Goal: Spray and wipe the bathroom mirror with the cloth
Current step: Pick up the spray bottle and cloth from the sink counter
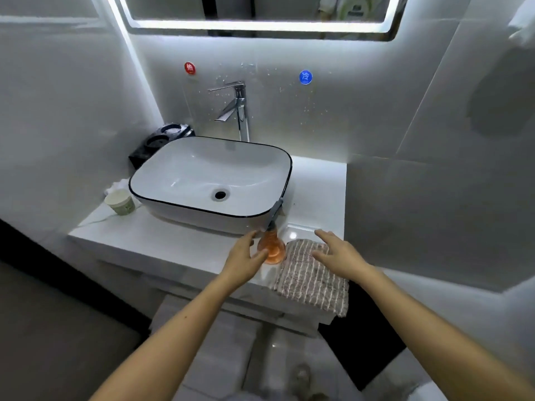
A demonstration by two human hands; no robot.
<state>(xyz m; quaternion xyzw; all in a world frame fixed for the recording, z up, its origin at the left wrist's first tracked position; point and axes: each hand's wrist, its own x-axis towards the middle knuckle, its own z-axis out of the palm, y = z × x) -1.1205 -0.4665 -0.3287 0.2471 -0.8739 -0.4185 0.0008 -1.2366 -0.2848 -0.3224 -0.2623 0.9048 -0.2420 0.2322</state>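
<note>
An orange spray bottle point(272, 247) with a grey trigger head stands on the white counter point(173, 241), just right of the basin. My left hand point(246, 260) is open around the bottle's left side, thumb and fingers apart, close to it or just touching. A striped brown-and-white cloth point(312, 282) lies at the counter's front right corner, hanging over the edge. My right hand point(338, 256) hovers open above the cloth's upper part. The lit mirror point(260, 10) hangs on the wall at the top of the view.
A white basin point(162, 175) with a black rim fills the middle of the counter, a chrome tap point(238, 108) behind it. A paper cup point(120, 201) and a black holder point(162, 140) stand on the left. Red and blue stickers mark the wall.
</note>
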